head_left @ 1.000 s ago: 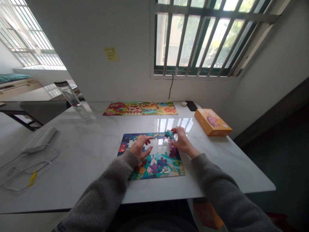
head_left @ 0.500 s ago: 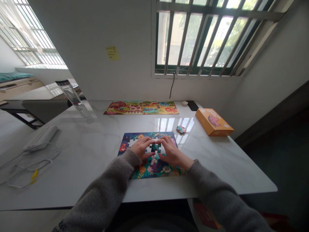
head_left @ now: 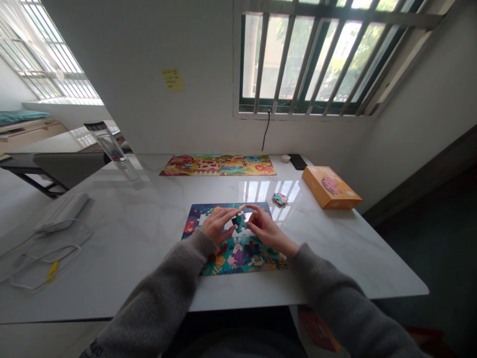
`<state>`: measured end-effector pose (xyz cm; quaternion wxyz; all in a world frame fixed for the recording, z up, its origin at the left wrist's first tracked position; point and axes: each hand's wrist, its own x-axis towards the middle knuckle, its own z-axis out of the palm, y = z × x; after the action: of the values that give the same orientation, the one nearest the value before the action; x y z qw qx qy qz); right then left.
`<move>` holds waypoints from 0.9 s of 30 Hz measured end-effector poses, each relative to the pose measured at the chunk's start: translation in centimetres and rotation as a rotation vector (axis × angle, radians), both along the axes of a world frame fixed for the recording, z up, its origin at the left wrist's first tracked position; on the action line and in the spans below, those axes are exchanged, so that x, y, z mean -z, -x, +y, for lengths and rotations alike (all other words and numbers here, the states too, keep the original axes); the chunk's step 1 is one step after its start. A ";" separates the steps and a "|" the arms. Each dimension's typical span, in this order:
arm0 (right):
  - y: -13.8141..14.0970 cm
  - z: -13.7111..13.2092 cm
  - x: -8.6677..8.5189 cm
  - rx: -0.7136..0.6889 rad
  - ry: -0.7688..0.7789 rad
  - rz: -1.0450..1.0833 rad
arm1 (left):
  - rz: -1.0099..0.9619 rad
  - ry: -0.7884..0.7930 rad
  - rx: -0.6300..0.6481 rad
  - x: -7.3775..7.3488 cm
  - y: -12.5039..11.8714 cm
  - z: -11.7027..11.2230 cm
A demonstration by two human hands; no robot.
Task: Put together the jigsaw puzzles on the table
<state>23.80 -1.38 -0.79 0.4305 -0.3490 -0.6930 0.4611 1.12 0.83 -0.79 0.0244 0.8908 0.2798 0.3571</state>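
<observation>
A jigsaw puzzle (head_left: 216,267) with a dark blue and teal forest picture, a rabbit among its animals, lies flat on the table; white gaps show in its middle. Over those gaps, a teal puzzle piece (head_left: 241,223) sits tilted between my hands. My left hand (head_left: 217,224) has its fingertips and thumb at the piece's left side. From the right, my right hand (head_left: 266,230) pinches the piece's edge with the thumb and curled fingers, its index finger stretched above. Both hands partly cover the puzzle.
Behind lies a long farm-picture puzzle (head_left: 218,165). Loose puzzle pieces (head_left: 280,199) sit to the right, near an orange box (head_left: 331,188) and a black phone (head_left: 297,161). At left are a clear bottle (head_left: 110,144), a white device (head_left: 63,213) and cables (head_left: 67,253).
The teal piece has turned and tilted between my hands. My right fingers have curled in at its edge, while my left hand has shifted only slightly.
</observation>
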 end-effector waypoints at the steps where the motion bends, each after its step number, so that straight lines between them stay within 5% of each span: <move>1: 0.0 0.0 0.0 0.003 -0.003 -0.008 | 0.001 0.000 -0.035 -0.1 0.2 0.1; 18: 0.2 -0.4 -0.4 0.006 0.080 0.036 | 0.062 0.058 -0.127 -0.3 0.1 -0.2; 27: -0.1 -0.3 -0.5 0.068 0.001 -0.058 | 0.076 0.115 -0.156 -0.2 0.2 -0.1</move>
<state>23.86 -1.71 -0.30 0.4255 -0.3856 -0.6928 0.4363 0.91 0.70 -0.56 0.0371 0.8764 0.3690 0.3071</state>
